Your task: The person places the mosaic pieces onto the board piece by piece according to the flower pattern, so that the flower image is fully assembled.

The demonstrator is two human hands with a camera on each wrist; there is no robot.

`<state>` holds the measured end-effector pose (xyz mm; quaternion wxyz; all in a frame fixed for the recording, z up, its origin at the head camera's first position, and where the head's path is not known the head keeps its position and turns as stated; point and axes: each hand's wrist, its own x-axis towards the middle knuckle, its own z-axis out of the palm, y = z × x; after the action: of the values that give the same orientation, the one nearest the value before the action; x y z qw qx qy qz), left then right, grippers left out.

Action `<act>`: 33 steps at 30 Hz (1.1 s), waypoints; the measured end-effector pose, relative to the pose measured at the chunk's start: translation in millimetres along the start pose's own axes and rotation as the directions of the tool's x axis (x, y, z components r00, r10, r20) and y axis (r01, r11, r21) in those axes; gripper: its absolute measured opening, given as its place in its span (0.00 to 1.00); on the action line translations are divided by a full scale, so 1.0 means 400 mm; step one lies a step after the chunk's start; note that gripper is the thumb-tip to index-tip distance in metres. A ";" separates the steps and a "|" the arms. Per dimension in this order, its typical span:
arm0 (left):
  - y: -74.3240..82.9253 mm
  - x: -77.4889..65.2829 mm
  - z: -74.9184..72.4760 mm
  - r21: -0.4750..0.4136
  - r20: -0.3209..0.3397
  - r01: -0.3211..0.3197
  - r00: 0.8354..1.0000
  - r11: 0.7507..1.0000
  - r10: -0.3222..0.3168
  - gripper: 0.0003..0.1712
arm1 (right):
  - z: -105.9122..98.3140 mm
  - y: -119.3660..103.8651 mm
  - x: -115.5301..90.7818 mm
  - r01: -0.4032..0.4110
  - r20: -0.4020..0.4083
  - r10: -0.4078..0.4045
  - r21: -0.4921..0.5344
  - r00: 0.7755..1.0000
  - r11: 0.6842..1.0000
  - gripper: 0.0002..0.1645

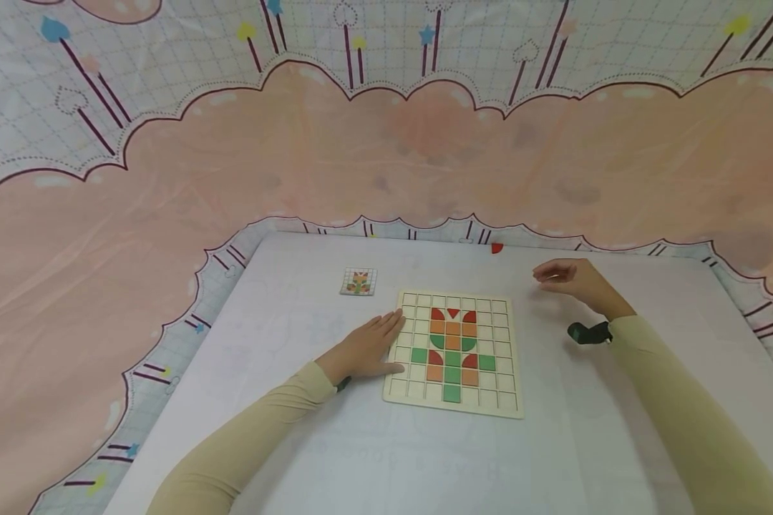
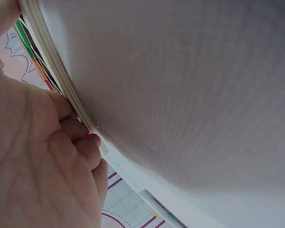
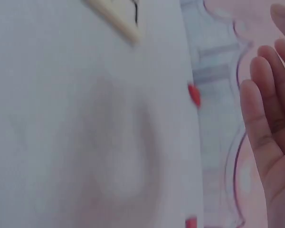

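A square cream grid board [image 1: 509, 400] lies on the table, with red, orange and green tiles [image 1: 452, 343] arranged as a flower in its cells. My left hand [image 1: 366, 347] rests along the board's left edge, fingers extended and thumb at the rim; the left wrist view shows its fingertips against the board's side. Right of the board, my right hand [image 1: 570, 279] hovers over the table with loosely bent fingers and nothing in them. A red quarter-round tile [image 1: 497, 248] lies by the far table edge, left of that hand. Another red piece [image 3: 191, 222] shows in the right wrist view.
Behind the board's left corner lies a small pattern card [image 1: 358, 282] with the same flower design. The white tabletop [image 1: 296, 443] ends at a patterned cloth [image 1: 373, 164] hanging behind and beside it. A dark wrist camera [image 1: 589, 333] hangs under my right sleeve.
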<state>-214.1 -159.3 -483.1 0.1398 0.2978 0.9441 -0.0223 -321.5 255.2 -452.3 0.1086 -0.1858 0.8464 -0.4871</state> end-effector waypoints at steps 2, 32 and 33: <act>0.000 0.001 -0.001 0.002 -0.002 0.000 1.000 1.000 0.000 0.53 | -0.035 0.026 0.002 -0.017 -0.043 0.017 0.005 0.999 1.000 0.26; -0.002 0.001 0.005 0.026 -0.005 -0.007 1.000 1.000 0.008 0.53 | -0.081 0.175 0.047 -0.308 -0.222 0.260 -0.219 0.940 0.926 0.26; -0.002 0.001 0.004 0.026 -0.005 -0.007 1.000 1.000 0.007 0.53 | -0.079 0.173 0.046 -0.302 -0.222 0.253 -0.229 0.942 0.925 0.25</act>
<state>-214.3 -160.0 -484.9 0.1337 0.3028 0.9430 -0.0334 -364.1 303.8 -496.4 0.0708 -0.0293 0.9271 -0.3669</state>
